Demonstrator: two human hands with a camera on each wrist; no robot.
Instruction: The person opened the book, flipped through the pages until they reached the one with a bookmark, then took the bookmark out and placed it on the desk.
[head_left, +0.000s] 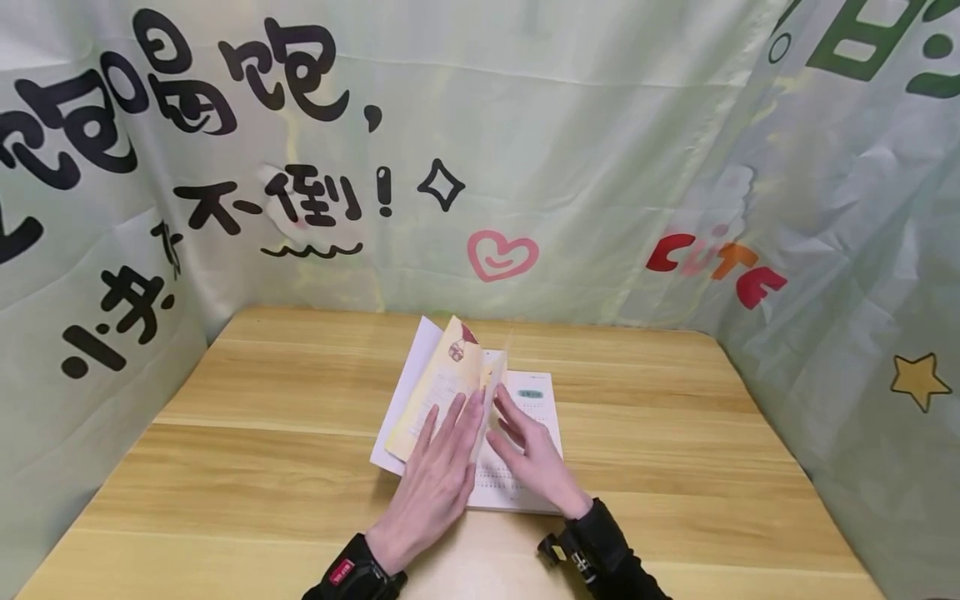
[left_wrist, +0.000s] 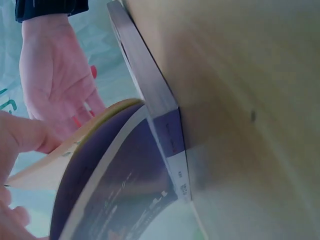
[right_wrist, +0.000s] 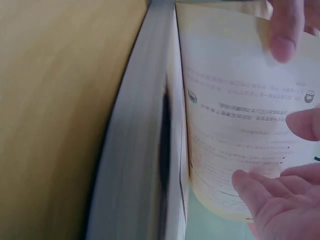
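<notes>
A thick book (head_left: 517,492) lies on the table, opened near its front, with the white cover flap and a cream page (head_left: 435,392) leaning left. My left hand (head_left: 435,483) lies along the cream page with long straight fingers. A thin leaf (right_wrist: 230,80) stands up from the book; the left thumb (right_wrist: 283,42) presses one face of it, with the other left fingers behind. My right hand (head_left: 536,458) hovers beside that leaf, thumb and fingers spread apart and holding nothing. The purple-printed cover (left_wrist: 130,185) bends away from the spine in the left wrist view.
The wooden table (head_left: 675,433) extends around the book. A pale printed cloth (head_left: 592,192) hangs behind it and along both sides. Each wrist wears a dark band (head_left: 611,542).
</notes>
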